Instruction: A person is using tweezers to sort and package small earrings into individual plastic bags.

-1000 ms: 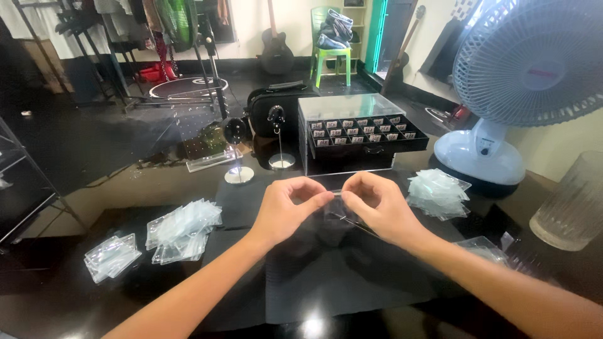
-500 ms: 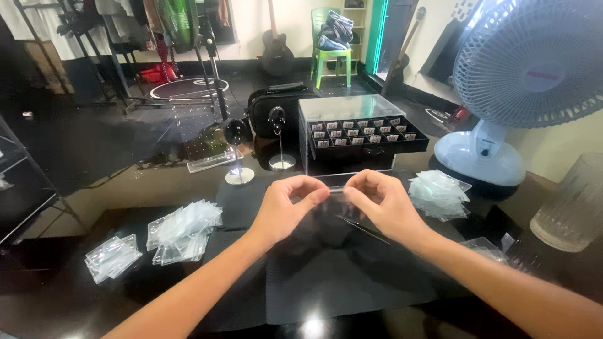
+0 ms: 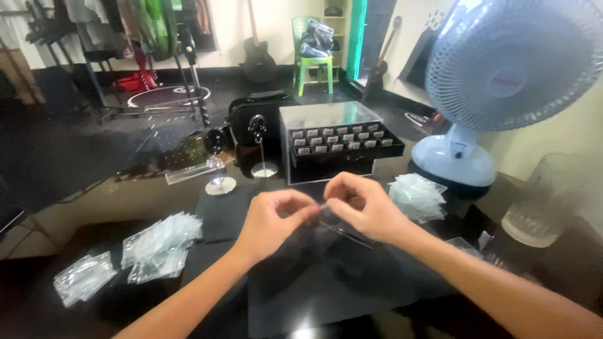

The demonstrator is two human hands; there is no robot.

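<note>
Both our hands meet above the dark mat [image 3: 326, 282] on the surface: our left hand [image 3: 271, 223] and right hand [image 3: 364, 207] each pinch an edge of a small clear bag [image 3: 330, 216], held between them, fingertips nearly touching. Piles of bags [image 3: 162, 242] lie to the left and another pile [image 3: 416, 194] to the right, beside the fan [image 3: 496, 94]. Behind the hands stands a drawer box [image 3: 336, 141].

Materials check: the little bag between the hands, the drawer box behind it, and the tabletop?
Small bag between left hand and right hand: likely thin clear plastic film, see-through and crinkly. Drawer box: looks like clear acrylic over dark trays, with a glossy transparent top. Tabletop: dark, glossy, reflective; glass or lacquer, can't tell.
</note>
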